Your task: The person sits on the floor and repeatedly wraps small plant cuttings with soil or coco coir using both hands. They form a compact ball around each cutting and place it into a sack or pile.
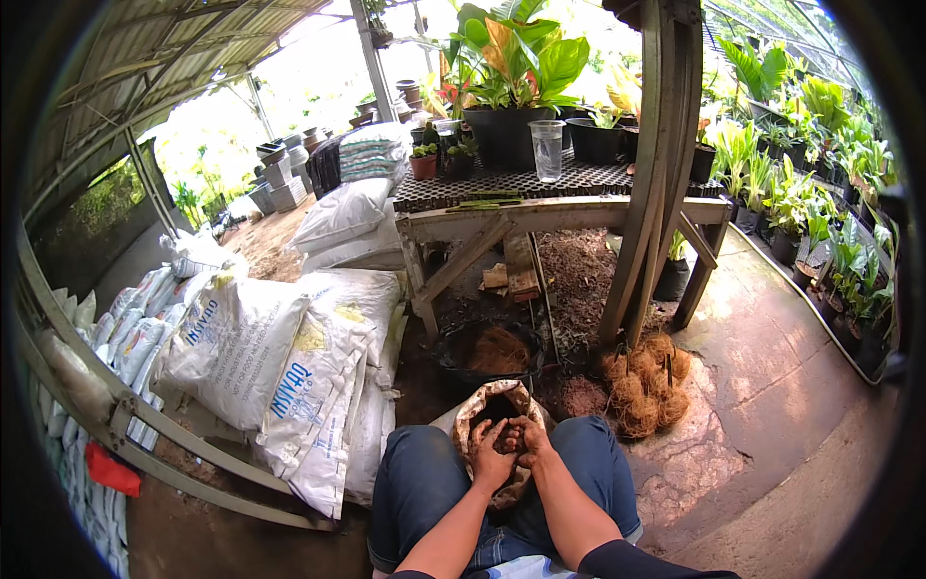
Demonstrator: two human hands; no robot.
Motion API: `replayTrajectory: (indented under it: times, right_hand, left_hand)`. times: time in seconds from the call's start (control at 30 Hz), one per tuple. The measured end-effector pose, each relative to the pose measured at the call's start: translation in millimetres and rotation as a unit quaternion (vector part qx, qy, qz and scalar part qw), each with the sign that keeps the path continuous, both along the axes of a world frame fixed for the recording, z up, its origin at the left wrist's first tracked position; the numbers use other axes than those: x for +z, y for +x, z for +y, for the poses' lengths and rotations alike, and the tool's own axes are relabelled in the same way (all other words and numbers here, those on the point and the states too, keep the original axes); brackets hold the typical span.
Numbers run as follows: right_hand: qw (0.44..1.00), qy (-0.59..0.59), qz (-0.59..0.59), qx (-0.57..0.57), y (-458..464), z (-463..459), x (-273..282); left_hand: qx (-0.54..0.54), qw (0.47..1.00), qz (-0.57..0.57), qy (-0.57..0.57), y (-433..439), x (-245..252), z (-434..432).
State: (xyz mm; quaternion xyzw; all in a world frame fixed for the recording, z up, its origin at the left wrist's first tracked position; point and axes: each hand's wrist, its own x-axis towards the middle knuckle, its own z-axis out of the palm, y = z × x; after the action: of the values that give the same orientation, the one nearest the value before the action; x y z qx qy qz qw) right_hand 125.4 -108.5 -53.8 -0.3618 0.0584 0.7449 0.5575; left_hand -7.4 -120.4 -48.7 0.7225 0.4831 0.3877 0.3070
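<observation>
An open sack [534, 396] with a rolled-down, soil-stained rim stands between my knees, dark inside. Over its mouth, my left hand [490, 454] and my right hand [532, 441] come together with fingers curled and dirt on them. Whether anything lies between the palms is hidden. Just beyond the sack sits a black basin [443, 360] with a clump of brown coconut fibre [499, 350] in it. On the floor to the right, a cluster of fibre-wrapped balls [647, 387] rests near a small heap of reddish-brown crumbly material [583, 396].
Stacked white woven sacks [329, 376] bearing writing fill the left, behind a metal rail [210, 438]. Ahead, a wooden bench [550, 216] carries potted plants [506, 137] and a clear plastic cup [548, 148]. A wooden post [647, 181] rises at its front. More potted plants [788, 210] line the right.
</observation>
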Motion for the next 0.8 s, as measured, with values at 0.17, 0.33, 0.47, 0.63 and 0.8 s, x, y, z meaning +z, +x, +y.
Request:
replayTrajectory:
  times: [0.17,0.33,0.47,0.63,0.8]
  right_hand:
    - [0.999,0.018,0.036,0.007,4,1,-5]
    - [0.992,-0.046,-0.033,-0.114,-6,4,-12]
    - [0.995,0.029,-0.042,-0.084,-7,6,-20]
    - [0.988,-0.048,-0.098,-0.105,-6,5,-24]
    - [0.996,-0.002,-0.040,-0.079,-8,5,-20]
  left_hand:
    - [0.010,0.997,0.064,0.034,2,2,-2]
    - [0.003,0.999,0.029,-0.035,-2,-1,6]
    - [-0.017,0.993,-0.102,-0.060,-2,2,10]
    - [-0.024,0.998,-0.061,-0.003,-3,14,3]
    - [-0.029,0.999,0.025,0.033,-6,21,-3]
